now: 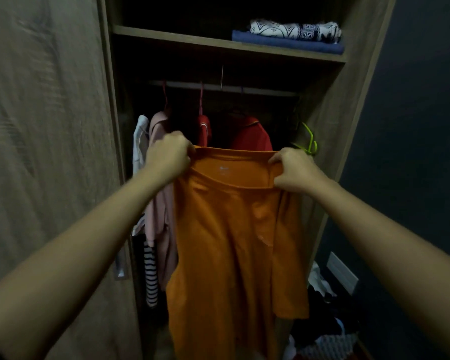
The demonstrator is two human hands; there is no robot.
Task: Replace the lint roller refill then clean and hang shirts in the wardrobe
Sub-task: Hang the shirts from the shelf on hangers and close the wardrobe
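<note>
Two hands: our left hand (168, 154) and right hand (292, 169) pinch closed on the orange cotton T-shirt's (234, 237) neckline, held before the open wooden wardrobe (343, 105), red hanging shirts (250, 135) at 12 o'clock.

both bare forearms stretched forward and upward from the lower corners, converging toward the middle. left hand (170, 154) curled into a loose fist, knuckles up, fingers pinched on fabric at one side. right hand (294, 168) at about the same height, slightly lower, fingers folded down and thumb tucked under, gripping likewise. hands apart, wrists straight, no sleeves showing.
</note>
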